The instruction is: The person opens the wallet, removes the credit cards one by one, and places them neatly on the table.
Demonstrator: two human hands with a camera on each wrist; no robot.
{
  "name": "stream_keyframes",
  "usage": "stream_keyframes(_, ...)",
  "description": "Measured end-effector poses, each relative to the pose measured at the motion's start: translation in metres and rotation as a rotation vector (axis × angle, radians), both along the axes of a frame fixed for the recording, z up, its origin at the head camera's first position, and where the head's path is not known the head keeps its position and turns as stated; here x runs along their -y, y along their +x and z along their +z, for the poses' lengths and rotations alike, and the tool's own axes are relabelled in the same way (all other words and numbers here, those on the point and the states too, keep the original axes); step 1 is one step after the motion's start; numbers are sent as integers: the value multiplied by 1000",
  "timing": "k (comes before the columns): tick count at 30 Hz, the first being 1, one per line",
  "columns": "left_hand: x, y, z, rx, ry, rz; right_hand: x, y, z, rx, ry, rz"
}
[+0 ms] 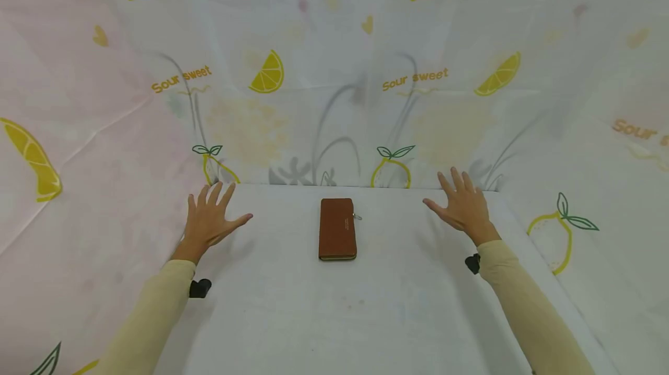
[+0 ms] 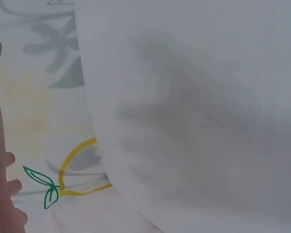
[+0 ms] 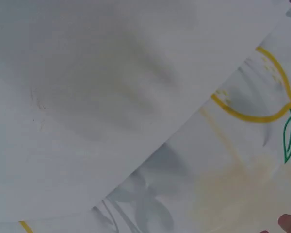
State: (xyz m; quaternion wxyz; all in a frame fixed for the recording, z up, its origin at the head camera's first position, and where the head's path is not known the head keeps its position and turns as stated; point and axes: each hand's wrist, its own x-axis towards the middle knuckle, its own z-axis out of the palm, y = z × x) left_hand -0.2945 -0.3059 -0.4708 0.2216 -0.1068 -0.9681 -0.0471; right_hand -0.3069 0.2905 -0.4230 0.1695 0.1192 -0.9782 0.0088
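A brown zip wallet [image 1: 337, 229] lies flat on the white table [image 1: 324, 317], its long side pointing away from me and its zip pull on the right. Left of it, my left hand [image 1: 209, 221] is held over the table with fingers spread and nothing in it. My right hand [image 1: 465, 206] is spread the same way on the other side, also holding nothing. Part of the left hand [image 2: 0, 160] shows along the edge of the left wrist view. Only a fingertip or two of the right hand [image 3: 290, 223] enters the right wrist view's lower corner.
Behind the table and at both sides hangs a pale cloth [image 1: 334, 44] printed with lemons and lettering. The table's far edge runs just beyond the wallet. Each sleeved wrist wears a small dark device, one on the left [image 1: 200, 288] and one on the right [image 1: 473, 263].
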Motion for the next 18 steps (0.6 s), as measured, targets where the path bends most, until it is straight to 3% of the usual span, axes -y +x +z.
stream_keyframes(3,-9,0,2,-52,44,-52,11,-2,0,-42,-48,39)
stream_keyframes(5,-22,-1,4,-49,111,-80,25,-1,-1,-41,-112,67)
stream_keyframes(8,-48,-1,6,53,244,-104,50,1,-6,38,-247,98)
stream_keyframes(11,-79,-1,1,183,345,-116,77,4,-18,172,-384,112)
stream_keyframes(18,-146,1,-27,362,484,-167,133,9,-57,413,-596,120)
